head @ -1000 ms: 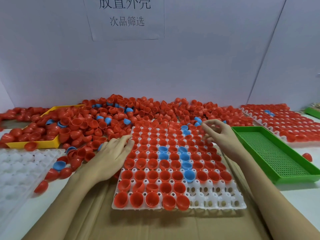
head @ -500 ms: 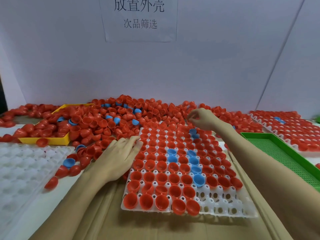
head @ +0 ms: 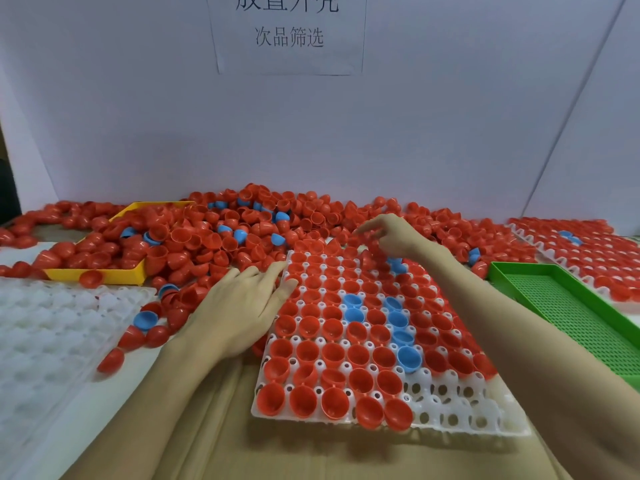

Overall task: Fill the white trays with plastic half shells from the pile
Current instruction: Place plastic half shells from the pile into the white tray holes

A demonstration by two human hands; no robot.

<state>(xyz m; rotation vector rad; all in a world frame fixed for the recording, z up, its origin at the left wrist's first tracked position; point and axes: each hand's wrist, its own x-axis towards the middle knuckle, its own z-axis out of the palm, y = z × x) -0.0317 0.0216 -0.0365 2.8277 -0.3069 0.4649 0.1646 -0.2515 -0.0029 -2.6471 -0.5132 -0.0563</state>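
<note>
Shells (head: 194,244), mostly red with a few blue, lie heaped in a pile along the back of the table, spilling over a yellow tray (head: 104,276) at back left. Just in front of the pile, a white tray (head: 460,410) sits on cardboard (head: 311,455) at the table's front middle; nearly every cup holds a red shell, some blue ones run in two short columns, and only cups at its front right corner are bare. The left hand (head: 239,306) rests flat, fingers straight, on the tray's left edge, fingertips touching its back left corner. The right hand (head: 391,235) hangs over the tray's back edge where it meets the pile, fingers loosely curled downward among red shells; whether it has hold of one I cannot tell. A bare white tray (head: 41,327) lies at the left edge with loose shells beside it. A green tray (head: 568,306) stands to the right, and behind it a filled tray (head: 588,251) sits at the back right.
</note>
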